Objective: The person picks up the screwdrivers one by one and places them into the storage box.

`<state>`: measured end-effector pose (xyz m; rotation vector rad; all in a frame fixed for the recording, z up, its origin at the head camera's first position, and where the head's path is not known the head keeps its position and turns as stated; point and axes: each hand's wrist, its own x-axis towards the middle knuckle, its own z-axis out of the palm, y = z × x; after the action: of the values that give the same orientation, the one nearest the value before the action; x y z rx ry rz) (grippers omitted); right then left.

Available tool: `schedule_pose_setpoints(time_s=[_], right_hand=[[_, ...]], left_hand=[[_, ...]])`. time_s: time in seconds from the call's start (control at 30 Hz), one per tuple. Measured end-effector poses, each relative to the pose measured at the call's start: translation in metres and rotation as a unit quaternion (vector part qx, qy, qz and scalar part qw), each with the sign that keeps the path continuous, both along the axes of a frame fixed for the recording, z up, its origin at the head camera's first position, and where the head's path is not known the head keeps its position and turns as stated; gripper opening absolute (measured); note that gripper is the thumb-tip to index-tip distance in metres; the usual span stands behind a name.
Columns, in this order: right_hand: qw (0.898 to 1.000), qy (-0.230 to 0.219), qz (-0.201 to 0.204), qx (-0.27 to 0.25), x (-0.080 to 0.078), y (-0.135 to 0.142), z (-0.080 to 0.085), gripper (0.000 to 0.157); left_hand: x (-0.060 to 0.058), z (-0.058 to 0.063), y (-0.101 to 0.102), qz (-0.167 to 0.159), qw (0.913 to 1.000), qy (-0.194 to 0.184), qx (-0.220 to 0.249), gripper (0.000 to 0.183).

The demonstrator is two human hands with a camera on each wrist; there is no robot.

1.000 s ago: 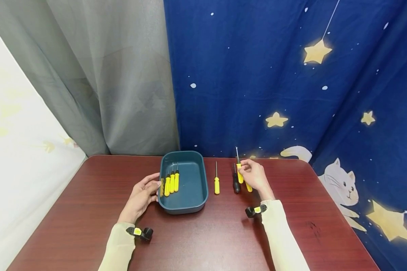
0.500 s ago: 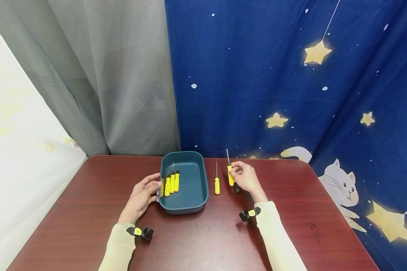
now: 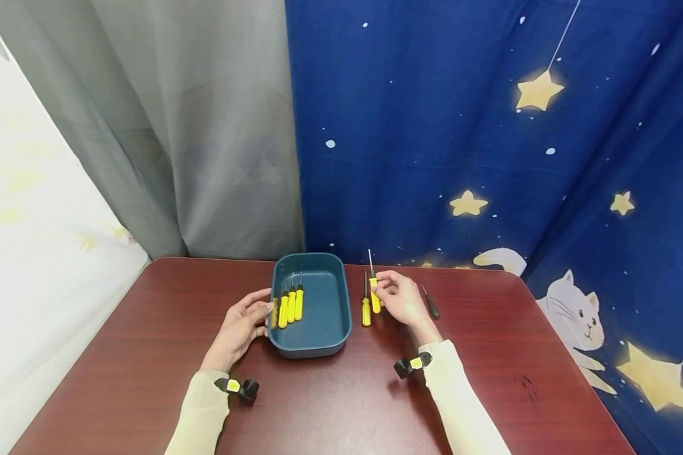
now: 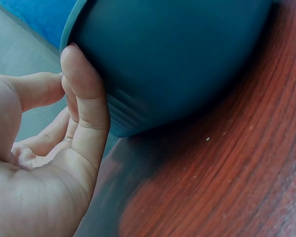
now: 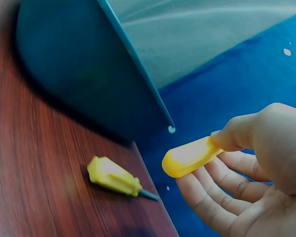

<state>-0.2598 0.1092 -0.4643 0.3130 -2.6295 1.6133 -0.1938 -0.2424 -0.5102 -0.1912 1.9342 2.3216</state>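
"What's on the left?"
"The left hand, low left of centre, has the blue bin pinched by its edge. Yellow-handled screwdrivers lie in it."
"And rightward?"
"A loose yellow screwdriver on the table, right of centre, then a raised screwdriver, its handle pinched in the right hand. Farther right, a black-handled screwdriver."
"Any risk?"
"If that fingertip hold slackens, I'd expect twisting or a drop."
"From the head view, the two yellows nearly touch."
"The right wrist view shows them apart."
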Motion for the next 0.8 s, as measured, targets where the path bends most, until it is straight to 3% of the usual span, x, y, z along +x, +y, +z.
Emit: schedule_pose_setpoints(time_s=[0.37, 0.8], right_hand=[[0.999, -0.011, 0.025, -0.031, 0.009, -0.017, 0.010, 0.027], [0.998, -0.014, 0.056, -0.013, 0.008, -0.044, 0.025, 0.028]], left_hand=[[-0.001, -0.001, 0.000, -0.001, 1.0000, -0.004, 0.001, 0.055], [-0.003, 0.000, 0.001, 0.004, 1.0000, -0.007, 0.004, 0.054]])
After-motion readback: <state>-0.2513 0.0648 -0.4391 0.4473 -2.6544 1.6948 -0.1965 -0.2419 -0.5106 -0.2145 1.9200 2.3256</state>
